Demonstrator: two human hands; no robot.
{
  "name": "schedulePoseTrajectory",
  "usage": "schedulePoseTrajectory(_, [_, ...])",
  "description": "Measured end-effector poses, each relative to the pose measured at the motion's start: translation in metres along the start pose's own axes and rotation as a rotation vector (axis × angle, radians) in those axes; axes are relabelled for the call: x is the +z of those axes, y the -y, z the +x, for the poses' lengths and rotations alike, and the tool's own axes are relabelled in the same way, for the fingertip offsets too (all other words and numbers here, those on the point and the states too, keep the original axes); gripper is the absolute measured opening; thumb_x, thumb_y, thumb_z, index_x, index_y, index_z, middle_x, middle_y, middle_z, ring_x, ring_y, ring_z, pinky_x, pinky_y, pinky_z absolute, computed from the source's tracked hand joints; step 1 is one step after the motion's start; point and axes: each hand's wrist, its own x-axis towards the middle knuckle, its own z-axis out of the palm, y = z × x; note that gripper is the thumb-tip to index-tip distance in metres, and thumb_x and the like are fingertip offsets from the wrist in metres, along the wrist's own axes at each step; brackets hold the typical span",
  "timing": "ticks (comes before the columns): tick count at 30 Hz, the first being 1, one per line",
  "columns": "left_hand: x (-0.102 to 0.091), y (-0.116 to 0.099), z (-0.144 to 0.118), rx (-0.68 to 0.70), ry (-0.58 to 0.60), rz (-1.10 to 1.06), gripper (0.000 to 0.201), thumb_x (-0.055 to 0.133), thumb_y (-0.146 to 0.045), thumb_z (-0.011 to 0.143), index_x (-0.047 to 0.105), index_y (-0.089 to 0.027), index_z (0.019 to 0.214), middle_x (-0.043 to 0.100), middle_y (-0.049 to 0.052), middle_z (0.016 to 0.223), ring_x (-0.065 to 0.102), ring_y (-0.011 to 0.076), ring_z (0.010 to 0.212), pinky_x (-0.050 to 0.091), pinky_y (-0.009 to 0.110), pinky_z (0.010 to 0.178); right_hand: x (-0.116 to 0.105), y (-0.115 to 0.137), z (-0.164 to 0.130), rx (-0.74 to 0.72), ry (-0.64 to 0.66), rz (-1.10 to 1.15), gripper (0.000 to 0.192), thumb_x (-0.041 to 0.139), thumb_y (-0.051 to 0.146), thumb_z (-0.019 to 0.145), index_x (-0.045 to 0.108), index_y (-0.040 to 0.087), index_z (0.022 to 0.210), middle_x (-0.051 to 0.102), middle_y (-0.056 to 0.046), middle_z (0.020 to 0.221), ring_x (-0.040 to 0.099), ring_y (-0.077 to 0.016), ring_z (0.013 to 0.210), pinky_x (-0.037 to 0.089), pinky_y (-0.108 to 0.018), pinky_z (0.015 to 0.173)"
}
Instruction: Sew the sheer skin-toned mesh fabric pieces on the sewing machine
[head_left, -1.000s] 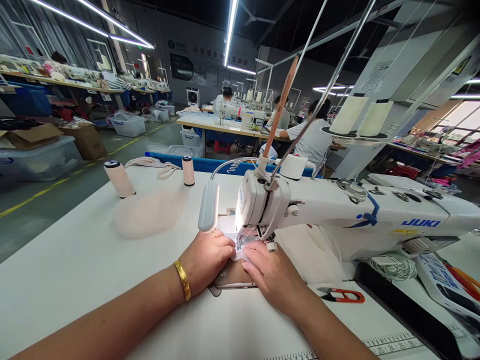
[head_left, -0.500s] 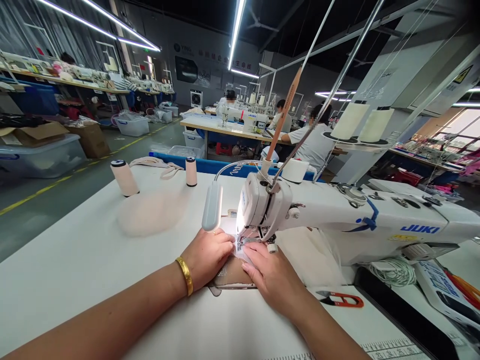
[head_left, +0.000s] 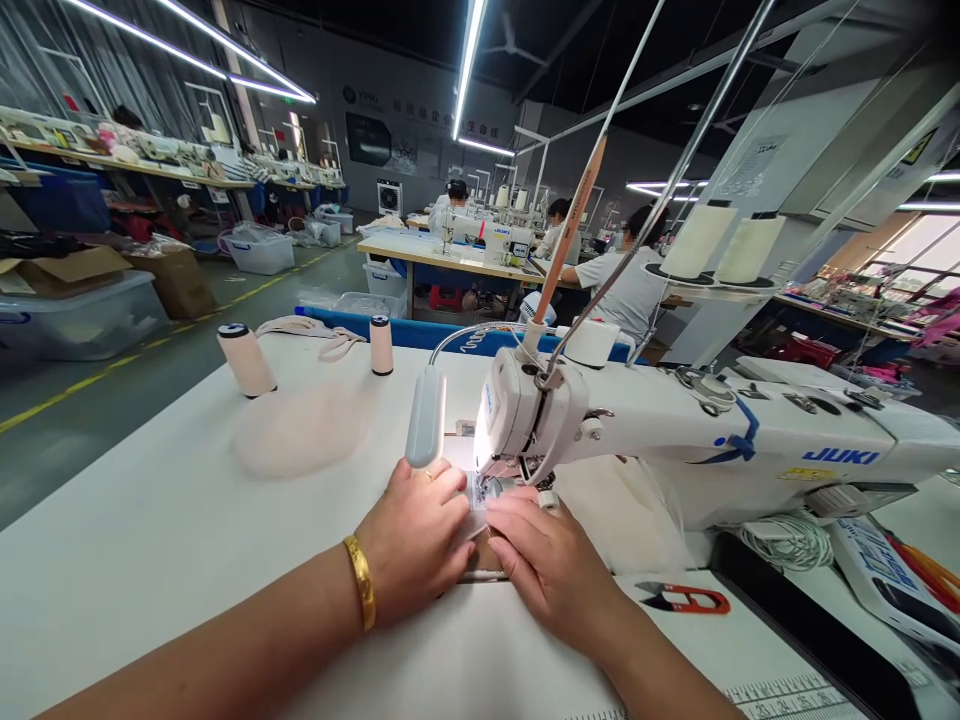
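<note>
My left hand (head_left: pixel 417 538), with a gold bracelet on the wrist, presses down on a small pale fabric piece (head_left: pixel 477 497) under the needle of a white JUKI sewing machine (head_left: pixel 675 440). My right hand (head_left: pixel 551 565) lies flat beside it, fingertips on the same fabric by the presser foot. Both hands meet just in front of the needle, lit by the machine's lamp (head_left: pixel 425 417). Most of the fabric is hidden beneath my hands.
Two thread spools (head_left: pixel 246 360) (head_left: pixel 381 345) and a sheer fabric pile (head_left: pixel 300 430) sit on the white table (head_left: pixel 150 540). Red thread snips (head_left: pixel 686 598) lie to the right. Thread cones (head_left: pixel 697 240) stand on the rack. People sit sewing at tables behind.
Both hands have slid a little toward me and closed together over the fabric, covering more of it. The view has shifted slightly.
</note>
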Motion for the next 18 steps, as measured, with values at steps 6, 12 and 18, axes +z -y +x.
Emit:
schedulePoseTrajectory(6, [0.0019,0.0001,-0.0106,0.054,0.04,-0.264,0.012,0.053,-0.027,0.092,0.059,-0.021,0.084,0.061,0.002,0.083,0.053,0.0195,0.073,0.04,0.042,0.08,-0.0017,0.0014,0.0013,0.007,0.133,-0.02,0.023,0.046,0.007,0.096,0.061,0.022,0.105,0.07,-0.006,0.096,0.06,-0.0246,0.091,0.046,-0.037,0.074])
schedulePoseTrajectory(12, [0.0081,0.0037,-0.0113,0.099,-0.054,-0.278,0.026,0.045,-0.017,0.097,0.069,-0.021,0.087,0.064,0.004,0.085,0.054,0.0201,0.074,0.04,0.039,0.075,-0.0029,-0.0039,-0.005,0.025,0.152,-0.094,0.021,0.052,0.002,0.089,0.06,0.021,0.088,0.065,-0.001,0.085,0.053,-0.0209,0.083,0.039,-0.035,0.076])
schedulePoseTrajectory(18, [0.0059,-0.0008,-0.0112,0.161,-0.039,-0.294,0.022,0.05,-0.013,0.097,0.068,-0.02,0.087,0.074,0.001,0.096,0.063,0.02,0.083,0.042,0.041,0.083,-0.0049,-0.0038,-0.0067,0.047,0.151,-0.112,0.024,0.053,0.001,0.089,0.062,0.022,0.093,0.068,0.0,0.087,0.054,-0.0206,0.084,0.036,-0.035,0.078])
